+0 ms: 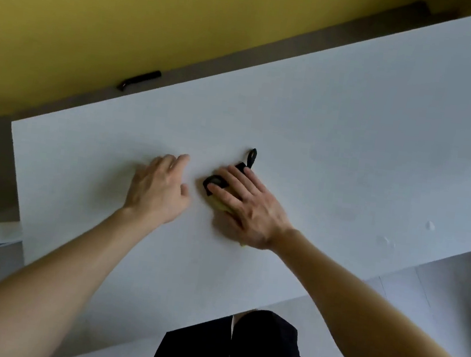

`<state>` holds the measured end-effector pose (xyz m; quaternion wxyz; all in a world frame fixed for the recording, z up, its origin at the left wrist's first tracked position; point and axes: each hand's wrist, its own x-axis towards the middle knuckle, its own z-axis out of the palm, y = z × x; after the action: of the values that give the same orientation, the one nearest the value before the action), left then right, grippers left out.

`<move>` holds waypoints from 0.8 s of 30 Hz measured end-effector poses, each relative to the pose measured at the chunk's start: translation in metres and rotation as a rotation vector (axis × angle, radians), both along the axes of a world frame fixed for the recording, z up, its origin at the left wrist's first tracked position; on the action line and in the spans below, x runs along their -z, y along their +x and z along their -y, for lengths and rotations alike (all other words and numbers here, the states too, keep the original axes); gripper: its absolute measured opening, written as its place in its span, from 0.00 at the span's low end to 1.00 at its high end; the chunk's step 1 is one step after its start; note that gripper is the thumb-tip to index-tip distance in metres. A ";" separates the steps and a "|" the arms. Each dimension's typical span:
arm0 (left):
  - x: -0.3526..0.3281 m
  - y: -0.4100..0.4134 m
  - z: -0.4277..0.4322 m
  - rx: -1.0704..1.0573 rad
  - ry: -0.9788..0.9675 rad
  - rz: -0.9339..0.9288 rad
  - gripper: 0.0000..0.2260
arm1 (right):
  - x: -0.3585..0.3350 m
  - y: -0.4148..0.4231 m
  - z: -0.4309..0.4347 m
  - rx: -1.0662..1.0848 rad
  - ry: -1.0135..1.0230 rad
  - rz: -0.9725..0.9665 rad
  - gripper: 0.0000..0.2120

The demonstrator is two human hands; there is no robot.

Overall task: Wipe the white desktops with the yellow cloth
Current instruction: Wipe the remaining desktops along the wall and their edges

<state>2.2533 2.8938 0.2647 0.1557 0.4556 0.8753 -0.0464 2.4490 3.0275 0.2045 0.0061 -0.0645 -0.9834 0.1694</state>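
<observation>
**Wiping a desktop, head view.** The right hand (250,207) is pressing flat on the yellow cloth (219,204), with its fingers straight and spread and none curling round the fabric. The cloth is lying on the desktop (335,149), about midway along it and between its far and near edges, and is mostly hidden under the palm. A black edging (213,183) and a black hanging loop (251,157) are showing past the fingertips, toward the desktop's far edge.

The left hand (157,188) is resting open on the desktop just beside the cloth, apart from it and holding nothing.

Judging by how flat it is lying under the hand, the cloth is probably light, soft and limp. It is likely to bunch or slip out if pushed by one corner, so a broad palm press over its middle is suiting it better than a pinch. The loop is offering a place to lift it.

Small pale spots (430,225), possibly droplets, are sitting toward the desktop's right end.
</observation>
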 end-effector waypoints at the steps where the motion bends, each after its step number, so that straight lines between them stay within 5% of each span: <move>1: 0.007 -0.009 -0.008 0.002 0.051 -0.047 0.26 | 0.002 0.005 -0.024 0.019 0.018 0.004 0.31; 7: 0.073 -0.030 -0.046 -0.042 0.290 -0.151 0.25 | 0.004 0.024 -0.176 0.858 0.049 0.073 0.36; 9: 0.083 -0.031 -0.040 -0.052 0.382 -0.185 0.24 | 0.002 0.002 -0.170 0.930 0.088 0.098 0.38; 15: 0.086 -0.032 -0.039 -0.070 0.544 -0.153 0.23 | 0.000 -0.077 -0.042 0.047 0.057 0.015 0.33; 17: 0.086 -0.031 -0.038 -0.080 0.550 -0.150 0.23 | 0.001 -0.076 -0.075 -0.023 0.090 0.036 0.34; 22: 0.089 -0.030 -0.040 -0.095 0.515 -0.168 0.23 | 0.006 -0.060 -0.210 0.832 0.100 0.114 0.36; 24: 0.090 -0.031 -0.040 -0.100 0.516 -0.168 0.24 | 0.008 -0.083 -0.206 0.941 0.151 0.109 0.38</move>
<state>2.2222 2.9339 0.1748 -0.0368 0.4309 0.8894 0.1484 2.3665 3.2331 0.1969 0.0351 -0.5109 -0.8559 0.0726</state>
